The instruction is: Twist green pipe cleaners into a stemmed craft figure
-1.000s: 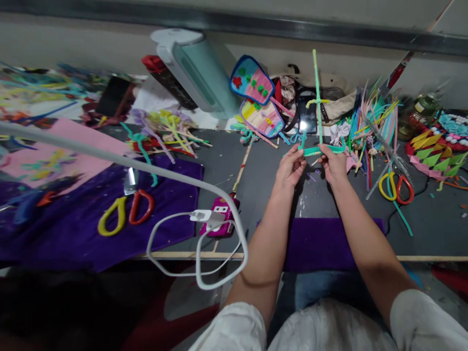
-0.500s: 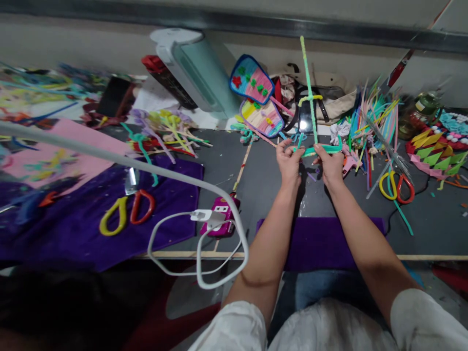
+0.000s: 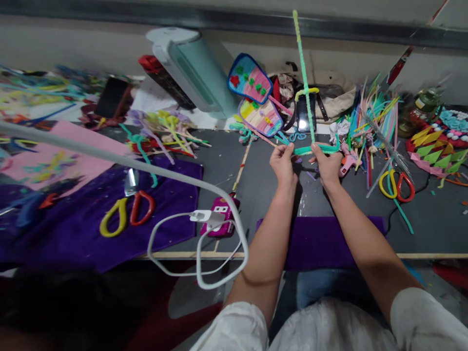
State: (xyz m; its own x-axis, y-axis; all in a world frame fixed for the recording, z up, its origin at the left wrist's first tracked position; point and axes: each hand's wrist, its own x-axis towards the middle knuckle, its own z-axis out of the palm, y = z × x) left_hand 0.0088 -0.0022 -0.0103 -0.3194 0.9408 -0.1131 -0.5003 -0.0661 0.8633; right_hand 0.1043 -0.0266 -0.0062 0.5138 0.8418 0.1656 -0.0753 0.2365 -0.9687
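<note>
Both my hands hold a green and yellow pipe-cleaner piece (image 3: 306, 100) up over the table. Its long stem stands upright with a yellow tip, and a short curved yellow bar crosses it partway. At its lower end lies a green pipe-cleaner band (image 3: 307, 150), bent up at the right. My left hand (image 3: 284, 163) pinches the band's left end between thumb and fingertips. My right hand (image 3: 328, 163) grips it close to the foot of the stem, thumb on top. Beyond the stem, a phone (image 3: 302, 114) is partly covered.
Scissors (image 3: 397, 184) and bundled pipe cleaners (image 3: 376, 117) lie to the right. A purple cloth (image 3: 321, 243) sits by the front edge. Left are a white cable (image 3: 239, 234), a magenta socket block (image 3: 219, 217) and more scissors (image 3: 126, 209). Two fan-shaped crafts (image 3: 252, 80) rest behind.
The stem has tilted slightly left and risen. My left hand has shifted a little left along the band, whose left end, upright before, now runs flat to my fingers.
</note>
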